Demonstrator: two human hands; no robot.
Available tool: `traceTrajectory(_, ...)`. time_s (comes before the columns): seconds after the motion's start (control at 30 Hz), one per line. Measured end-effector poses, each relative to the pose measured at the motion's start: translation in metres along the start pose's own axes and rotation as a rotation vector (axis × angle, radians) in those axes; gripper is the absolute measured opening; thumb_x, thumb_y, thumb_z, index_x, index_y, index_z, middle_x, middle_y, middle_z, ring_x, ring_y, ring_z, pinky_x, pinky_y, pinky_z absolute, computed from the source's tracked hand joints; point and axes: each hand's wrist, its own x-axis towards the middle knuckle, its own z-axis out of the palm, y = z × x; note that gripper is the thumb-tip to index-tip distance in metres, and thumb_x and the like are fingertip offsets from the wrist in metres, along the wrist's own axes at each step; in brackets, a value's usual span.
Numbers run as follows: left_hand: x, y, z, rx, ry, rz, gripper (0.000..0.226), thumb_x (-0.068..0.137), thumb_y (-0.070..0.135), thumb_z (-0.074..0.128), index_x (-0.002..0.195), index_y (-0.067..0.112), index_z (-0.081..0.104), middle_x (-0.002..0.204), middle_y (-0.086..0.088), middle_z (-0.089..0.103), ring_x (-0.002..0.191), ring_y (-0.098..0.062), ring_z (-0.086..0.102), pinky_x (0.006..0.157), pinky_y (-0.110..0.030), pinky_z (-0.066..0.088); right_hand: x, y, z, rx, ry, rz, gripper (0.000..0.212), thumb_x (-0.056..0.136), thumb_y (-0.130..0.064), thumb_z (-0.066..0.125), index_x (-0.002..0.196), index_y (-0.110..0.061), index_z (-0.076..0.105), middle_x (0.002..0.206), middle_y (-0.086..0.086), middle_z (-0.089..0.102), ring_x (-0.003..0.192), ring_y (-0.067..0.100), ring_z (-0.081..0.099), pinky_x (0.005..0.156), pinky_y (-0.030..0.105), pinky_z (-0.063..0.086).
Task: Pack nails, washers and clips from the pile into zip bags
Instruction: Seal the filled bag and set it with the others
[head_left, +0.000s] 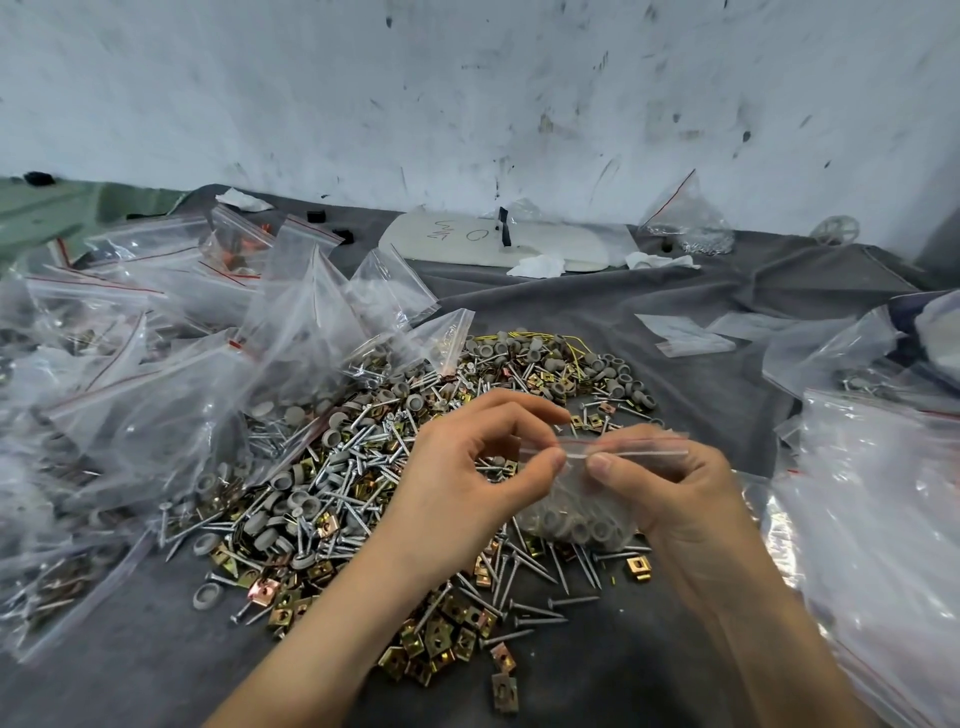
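A mixed pile (363, 467) of silver nails, grey washers and brass clips lies on the grey cloth in the middle. Above its right side I hold a small clear zip bag (582, 504) with grey washers in its bottom. My left hand (467, 483) pinches the bag's red-lined top strip at its left end between thumb and forefinger. Just to the right of that, my right hand (670, 488) pinches the same strip, with its fingers behind the bag.
Filled zip bags (171, 374) are heaped on the left. More clear bags (878, 493) lie at the right edge. A white board (493, 244) and crumpled tissue sit at the back by the scuffed wall. Bare grey cloth (597, 675) shows in front.
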Motion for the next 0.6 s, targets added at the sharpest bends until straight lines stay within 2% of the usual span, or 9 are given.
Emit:
traceTrajectory(0.13, -0.0007, 0.0008, 0.0016, 0.048, -0.046, 0.032, 0.004, 0.081, 0.020, 0.069, 0.078, 0.023, 0.069, 0.106, 0.012, 0.067, 0.097, -0.006, 0.065, 0.080, -0.014, 0.048, -0.0003, 0.0014, 0.0060, 0.061, -0.021, -0.048, 0.020, 0.053, -0.023, 0.077, 0.070, -0.013, 0.076, 0.075, 0.009, 0.073, 0.071, 0.018, 0.071, 0.063, 0.022, 0.055)
traceTrajectory(0.27, -0.0009, 0.0022, 0.0022, 0.003, -0.071, 0.026, 0.010, 0.081, 0.030, 0.066, 0.078, 0.022, 0.069, 0.106, 0.011, 0.064, 0.097, -0.005, 0.063, 0.079, -0.011, 0.045, 0.0003, 0.0020, 0.0066, 0.052, -0.011, -0.077, 0.020, 0.054, -0.023, 0.076, 0.070, -0.012, 0.076, 0.072, 0.008, 0.072, 0.071, 0.018, 0.070, 0.066, 0.024, 0.056)
traceTrajectory(0.37, 0.0001, 0.0018, 0.0008, 0.005, -0.076, 0.020, 0.005, 0.082, 0.022, 0.069, 0.076, 0.021, 0.068, 0.107, 0.009, 0.063, 0.096, -0.004, 0.062, 0.080, -0.010, 0.044, -0.0006, 0.0030, 0.0056, 0.037, -0.021, -0.074, 0.021, 0.056, -0.024, 0.077, 0.073, -0.012, 0.076, 0.077, 0.009, 0.073, 0.075, 0.020, 0.070, 0.069, 0.026, 0.057)
traceTrajectory(0.43, 0.0008, 0.0007, -0.0005, 0.001, -0.048, 0.015, 0.007, 0.082, 0.018, 0.068, 0.076, 0.023, 0.067, 0.106, 0.008, 0.063, 0.095, -0.003, 0.062, 0.080, -0.010, 0.044, -0.0010, 0.0049, 0.0058, 0.070, -0.004, -0.052, 0.030, 0.054, -0.032, 0.083, 0.076, -0.012, 0.077, 0.081, 0.010, 0.074, 0.077, 0.020, 0.071, 0.070, 0.027, 0.057)
traceTrajectory(0.5, 0.0012, -0.0004, -0.0020, -0.008, -0.021, -0.010, 0.006, 0.081, 0.021, 0.068, 0.075, 0.024, 0.068, 0.105, 0.010, 0.064, 0.094, -0.004, 0.062, 0.079, -0.016, 0.046, 0.0002, 0.0071, 0.0046, 0.133, 0.054, -0.026, 0.046, 0.045, -0.043, 0.090, 0.076, -0.011, 0.077, 0.081, 0.011, 0.074, 0.076, 0.019, 0.070, 0.071, 0.028, 0.057)
traceTrajectory(0.6, 0.0011, -0.0027, -0.0031, -0.028, -0.019, -0.063, 0.011, 0.078, 0.026, 0.070, 0.071, 0.018, 0.070, 0.103, 0.016, 0.065, 0.094, -0.005, 0.063, 0.082, -0.027, 0.047, 0.0009, 0.0094, 0.0036, 0.134, 0.063, -0.084, 0.046, 0.046, -0.047, 0.089, 0.074, -0.012, 0.077, 0.080, 0.010, 0.072, 0.076, 0.018, 0.069, 0.069, 0.027, 0.055)
